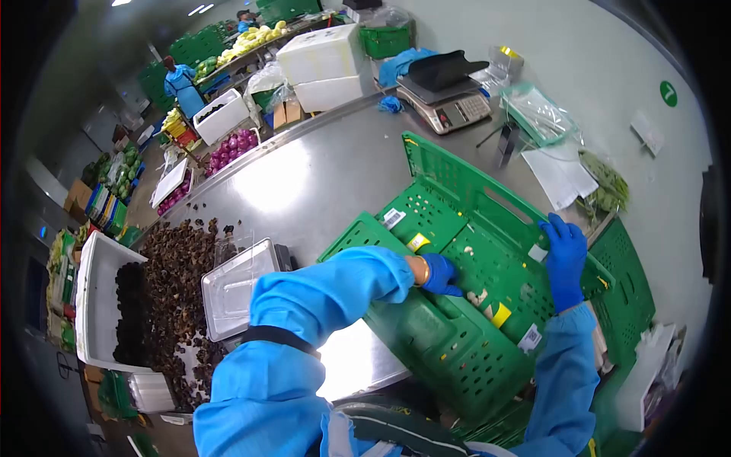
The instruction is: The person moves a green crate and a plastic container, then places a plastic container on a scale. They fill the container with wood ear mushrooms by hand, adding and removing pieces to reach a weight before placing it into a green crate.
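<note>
A green folding crate lies on the metal table in front of me, its long far side standing up and a near panel folded down. My left hand, in a blue glove, reaches over the near panel, its fingers near the crate's floor; whether it holds anything is unclear. My right hand, also gloved in blue, rests on the crate's far right edge, fingers bent over it. Pale scraps and a yellow label lie inside the crate near my left hand.
Dark dried mushrooms are heaped at left beside a white foam box. Clear plastic trays stand right of the heap. A scale sits at the back. Two people in blue are far off.
</note>
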Demonstrator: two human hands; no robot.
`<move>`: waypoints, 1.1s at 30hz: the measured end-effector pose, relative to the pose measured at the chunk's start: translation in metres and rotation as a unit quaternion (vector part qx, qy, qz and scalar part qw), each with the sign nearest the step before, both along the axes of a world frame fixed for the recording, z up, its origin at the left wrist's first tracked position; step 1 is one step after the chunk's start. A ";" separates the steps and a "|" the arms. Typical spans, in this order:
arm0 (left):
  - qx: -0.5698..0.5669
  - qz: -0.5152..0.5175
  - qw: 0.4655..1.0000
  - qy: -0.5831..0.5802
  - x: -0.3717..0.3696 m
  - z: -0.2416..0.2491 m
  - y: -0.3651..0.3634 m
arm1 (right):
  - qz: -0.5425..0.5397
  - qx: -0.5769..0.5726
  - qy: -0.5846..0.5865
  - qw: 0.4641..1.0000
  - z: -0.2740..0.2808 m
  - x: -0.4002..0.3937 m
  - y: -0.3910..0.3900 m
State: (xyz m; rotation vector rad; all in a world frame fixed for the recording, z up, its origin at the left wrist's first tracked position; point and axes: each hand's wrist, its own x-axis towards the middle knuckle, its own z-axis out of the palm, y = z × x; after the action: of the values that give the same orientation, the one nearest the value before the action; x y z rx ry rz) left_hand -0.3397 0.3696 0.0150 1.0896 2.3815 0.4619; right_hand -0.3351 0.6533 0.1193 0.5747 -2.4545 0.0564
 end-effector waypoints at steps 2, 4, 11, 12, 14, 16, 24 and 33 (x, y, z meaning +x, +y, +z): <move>0.017 0.048 0.992 -0.112 0.009 0.048 -0.014 | 0.015 -0.026 0.044 0.999 -0.002 -0.010 0.003; 0.009 0.054 0.989 -0.141 0.030 0.093 -0.031 | 0.024 -0.078 0.053 0.995 -0.002 -0.016 0.002; -0.138 -0.225 0.907 -0.328 0.066 0.107 -0.078 | -0.014 -0.129 0.033 0.991 -0.016 0.003 -0.010; -0.130 -0.073 0.867 -0.476 0.050 0.114 -0.083 | 0.021 -0.195 0.007 0.980 -0.020 0.010 -0.015; -0.141 0.102 0.781 -0.600 0.021 0.092 -0.085 | 0.057 -0.259 -0.020 0.964 -0.025 0.026 -0.029; -0.364 0.133 0.796 -0.465 -0.012 0.019 -0.081 | 0.113 -0.212 -0.080 0.967 -0.029 0.043 -0.046; -0.078 0.203 0.974 0.062 0.038 -0.015 -0.078 | 0.198 -0.172 -0.318 0.911 -0.103 0.101 -0.050; -0.248 0.276 0.928 -0.033 0.011 -0.012 -0.045 | 0.217 0.029 -0.279 0.935 -0.117 0.083 -0.086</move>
State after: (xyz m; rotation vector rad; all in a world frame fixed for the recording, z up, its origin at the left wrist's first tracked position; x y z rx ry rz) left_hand -0.3287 0.3241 0.0031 0.1697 2.5206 0.0539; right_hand -0.2524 0.5669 0.0026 1.2648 -2.8167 0.3734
